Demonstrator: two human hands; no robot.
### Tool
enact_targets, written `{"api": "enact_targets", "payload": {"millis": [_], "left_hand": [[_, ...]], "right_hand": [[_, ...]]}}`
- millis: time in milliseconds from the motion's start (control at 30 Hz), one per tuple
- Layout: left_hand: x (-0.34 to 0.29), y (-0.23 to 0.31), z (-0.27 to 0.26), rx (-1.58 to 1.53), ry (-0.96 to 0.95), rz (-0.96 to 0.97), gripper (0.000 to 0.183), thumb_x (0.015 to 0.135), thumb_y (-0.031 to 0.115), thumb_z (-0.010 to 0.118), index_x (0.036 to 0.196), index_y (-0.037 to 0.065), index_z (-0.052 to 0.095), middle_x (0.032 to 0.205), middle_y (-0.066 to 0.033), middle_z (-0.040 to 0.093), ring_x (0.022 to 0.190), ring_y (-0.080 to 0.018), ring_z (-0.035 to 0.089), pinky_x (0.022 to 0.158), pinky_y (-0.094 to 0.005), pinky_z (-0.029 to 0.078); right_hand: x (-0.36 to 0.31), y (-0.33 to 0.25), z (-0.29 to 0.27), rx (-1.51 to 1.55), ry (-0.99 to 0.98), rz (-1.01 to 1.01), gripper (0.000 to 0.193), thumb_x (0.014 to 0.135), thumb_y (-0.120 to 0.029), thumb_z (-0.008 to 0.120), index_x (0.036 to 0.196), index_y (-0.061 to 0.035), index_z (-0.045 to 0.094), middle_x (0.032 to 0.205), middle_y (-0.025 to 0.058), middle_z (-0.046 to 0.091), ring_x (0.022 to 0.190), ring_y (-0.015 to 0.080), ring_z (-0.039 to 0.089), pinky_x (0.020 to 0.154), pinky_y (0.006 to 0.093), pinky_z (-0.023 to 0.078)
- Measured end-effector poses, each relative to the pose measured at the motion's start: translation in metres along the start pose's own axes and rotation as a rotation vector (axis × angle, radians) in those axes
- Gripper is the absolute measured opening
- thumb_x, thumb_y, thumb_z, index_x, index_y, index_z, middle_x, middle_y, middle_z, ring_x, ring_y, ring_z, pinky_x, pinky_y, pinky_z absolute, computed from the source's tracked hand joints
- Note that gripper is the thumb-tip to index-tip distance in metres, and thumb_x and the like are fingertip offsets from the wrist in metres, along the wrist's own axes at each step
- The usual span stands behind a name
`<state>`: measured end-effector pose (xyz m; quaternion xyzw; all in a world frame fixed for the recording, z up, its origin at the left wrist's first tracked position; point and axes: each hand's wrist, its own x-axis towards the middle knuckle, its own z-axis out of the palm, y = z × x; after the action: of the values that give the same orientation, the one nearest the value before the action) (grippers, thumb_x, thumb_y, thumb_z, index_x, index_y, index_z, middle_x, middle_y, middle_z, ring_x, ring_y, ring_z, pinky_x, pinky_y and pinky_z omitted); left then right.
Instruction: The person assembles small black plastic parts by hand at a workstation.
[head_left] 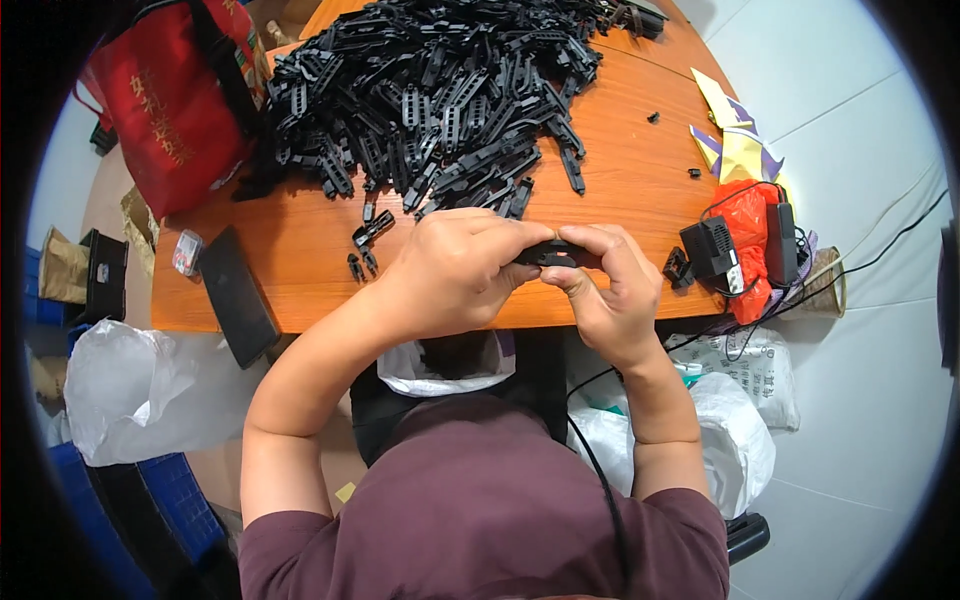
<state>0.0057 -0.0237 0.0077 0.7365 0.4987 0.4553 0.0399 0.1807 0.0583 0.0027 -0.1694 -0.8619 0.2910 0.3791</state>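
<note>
Between both hands, over the table's front edge, is a small black plastic part. My left hand pinches its left end, and my right hand grips its right end with thumb and forefinger. The fingers cover much of the part, so its full shape is hidden. Just beyond the hands spreads a big heap of long black slotted plastic parts. A few loose black pieces lie left of my left hand, and another small black piece lies right of my right hand.
On the orange wooden table stand a red bag at far left and a black flat slab. Right are a black power adapter, an orange-red plastic bag and cables. A white-lined container sits below the edge.
</note>
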Motion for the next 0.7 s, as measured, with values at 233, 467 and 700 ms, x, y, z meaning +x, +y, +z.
{"api": "enact_targets", "payload": {"millis": [233, 467, 700], "left_hand": [[-0.032, 0.009, -0.007, -0.137, -0.086, -0.224, 0.073, 0.067, 0.01, 0.077, 0.13, 0.002, 0.041, 0.095, -0.0127, 0.067, 0.081, -0.0294, 0.065, 0.067, -0.0345, 0.051], [-0.094, 0.016, -0.001, 0.027, -0.316, -0.293, 0.078, 0.069, 0.029, 0.075, 0.133, 0.006, 0.038, 0.081, -0.0124, 0.063, 0.073, -0.0299, 0.062, 0.06, -0.0381, 0.048], [-0.093, 0.006, -0.027, 0.202, -0.008, -0.427, 0.059, 0.069, 0.027, 0.076, 0.119, 0.005, 0.053, 0.086, -0.0059, 0.064, 0.065, -0.0231, 0.059, 0.058, -0.0319, 0.047]], "right_hand": [[-0.009, -0.013, -0.002, 0.025, -0.165, -0.036, 0.036, 0.067, -0.008, 0.076, 0.099, -0.0008, 0.06, 0.084, 0.0145, 0.064, 0.065, 0.026, 0.063, 0.057, 0.0321, 0.05], [-0.062, -0.019, 0.028, 0.233, -0.253, 0.214, 0.03, 0.069, -0.006, 0.074, 0.096, 0.0004, 0.062, 0.083, 0.0154, 0.064, 0.067, 0.0265, 0.064, 0.059, 0.0304, 0.051], [-0.1, 0.021, 0.071, -0.098, -0.295, 0.0, 0.025, 0.071, -0.014, 0.073, 0.091, -0.0022, 0.063, 0.075, 0.0097, 0.064, 0.065, 0.0238, 0.063, 0.056, 0.0308, 0.05]]}}
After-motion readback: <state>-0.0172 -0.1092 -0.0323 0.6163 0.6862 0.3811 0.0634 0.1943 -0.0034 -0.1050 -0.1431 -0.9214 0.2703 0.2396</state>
